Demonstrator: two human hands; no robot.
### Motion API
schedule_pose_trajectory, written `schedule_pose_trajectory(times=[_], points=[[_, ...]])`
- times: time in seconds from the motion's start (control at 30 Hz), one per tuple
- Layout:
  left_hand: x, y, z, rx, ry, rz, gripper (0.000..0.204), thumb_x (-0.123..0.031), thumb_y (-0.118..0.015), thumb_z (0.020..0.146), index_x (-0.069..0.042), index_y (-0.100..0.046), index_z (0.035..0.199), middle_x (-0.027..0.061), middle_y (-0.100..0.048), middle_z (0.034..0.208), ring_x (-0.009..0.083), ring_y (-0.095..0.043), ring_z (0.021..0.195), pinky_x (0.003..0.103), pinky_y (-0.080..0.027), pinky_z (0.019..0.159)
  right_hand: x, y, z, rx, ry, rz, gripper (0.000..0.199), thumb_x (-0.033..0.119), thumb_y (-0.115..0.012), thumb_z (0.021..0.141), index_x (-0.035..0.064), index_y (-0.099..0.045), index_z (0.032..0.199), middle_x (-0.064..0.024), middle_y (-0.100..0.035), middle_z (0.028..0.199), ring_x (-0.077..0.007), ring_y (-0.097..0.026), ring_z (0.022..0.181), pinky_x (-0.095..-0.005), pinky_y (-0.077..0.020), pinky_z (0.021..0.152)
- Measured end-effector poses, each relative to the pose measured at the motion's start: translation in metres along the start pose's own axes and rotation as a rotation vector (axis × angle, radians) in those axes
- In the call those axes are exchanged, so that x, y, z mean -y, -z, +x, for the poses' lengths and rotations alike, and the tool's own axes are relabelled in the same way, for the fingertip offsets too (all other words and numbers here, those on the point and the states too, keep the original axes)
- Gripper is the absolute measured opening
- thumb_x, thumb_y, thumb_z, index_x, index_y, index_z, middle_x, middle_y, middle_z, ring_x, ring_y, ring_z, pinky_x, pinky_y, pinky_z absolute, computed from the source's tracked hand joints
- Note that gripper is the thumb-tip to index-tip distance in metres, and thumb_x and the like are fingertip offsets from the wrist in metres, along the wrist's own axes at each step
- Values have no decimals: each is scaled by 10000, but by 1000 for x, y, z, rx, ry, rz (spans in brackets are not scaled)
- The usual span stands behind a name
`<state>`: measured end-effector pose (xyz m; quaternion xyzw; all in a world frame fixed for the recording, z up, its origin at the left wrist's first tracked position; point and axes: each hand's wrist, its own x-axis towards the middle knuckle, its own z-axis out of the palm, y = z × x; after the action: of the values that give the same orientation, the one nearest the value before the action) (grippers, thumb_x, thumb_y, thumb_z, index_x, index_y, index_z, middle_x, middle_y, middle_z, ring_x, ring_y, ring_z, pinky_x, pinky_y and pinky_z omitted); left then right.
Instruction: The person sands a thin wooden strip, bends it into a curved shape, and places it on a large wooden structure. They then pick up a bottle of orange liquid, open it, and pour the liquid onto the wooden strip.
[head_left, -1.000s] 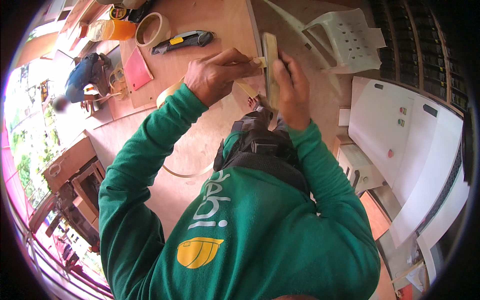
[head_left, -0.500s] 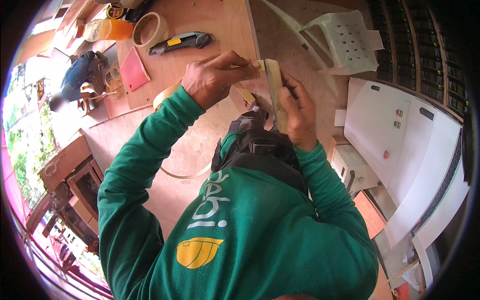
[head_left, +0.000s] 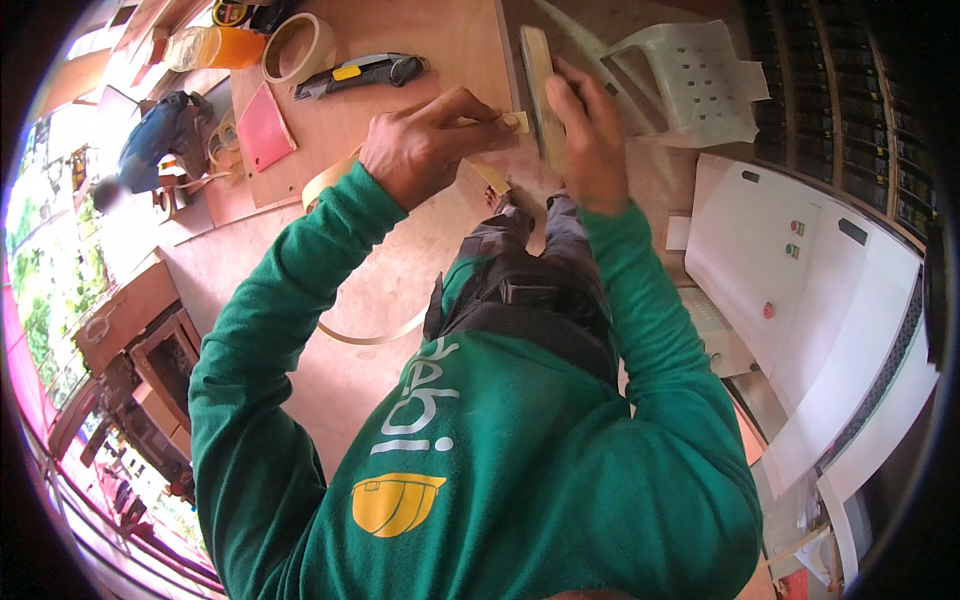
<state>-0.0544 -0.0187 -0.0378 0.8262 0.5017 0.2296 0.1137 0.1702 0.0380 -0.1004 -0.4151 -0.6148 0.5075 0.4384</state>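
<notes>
Strip of pale edge tape [head_left: 488, 172] ran from my left hand [head_left: 425, 145], whose fingers pinched its end up against the narrow wooden piece [head_left: 538, 90] that my right hand [head_left: 590, 140] gripped upright, fingers wrapped around it. Both hands were closed on what they held, just above the near edge of the plywood table [head_left: 450, 30]. The tape trailed down past my knees and looped across the floor [head_left: 370, 335]. On the table, behind my left hand, lay 1 utility knife [head_left: 362, 72], 1 roll of tape [head_left: 297, 45], a red pad [head_left: 263, 130] and an orange bottle [head_left: 212, 47]. A white plastic stool [head_left: 700, 85] stood just to the right of my right hand.
</notes>
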Motion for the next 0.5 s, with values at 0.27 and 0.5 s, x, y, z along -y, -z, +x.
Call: schedule_pose_trajectory(times=[0.27, 0.5], points=[[0, 3, -5, 77, 29, -64, 744, 166, -692, 696, -239, -820, 1307, 16, -746, 1150, 253, -782, 985, 365, -687, 794, 47, 7, -60, 26, -366, 245, 426, 290, -616, 1126, -12, -660, 1424, -105, -744, 1126, -182, -697, 1023, -358, -580, 884], [-3, 6, -3, 107, 37, -46, 709, 159, -683, 698, -230, -833, 1271, 23, -747, 1147, 245, -780, 1012, 376, -682, 800, 22, -11, 3, -9, -142, 143, 432, 308, -666, 1096, -28, -684, 1366, -145, -764, 1163, -185, -715, 995, -335, -570, 911]])
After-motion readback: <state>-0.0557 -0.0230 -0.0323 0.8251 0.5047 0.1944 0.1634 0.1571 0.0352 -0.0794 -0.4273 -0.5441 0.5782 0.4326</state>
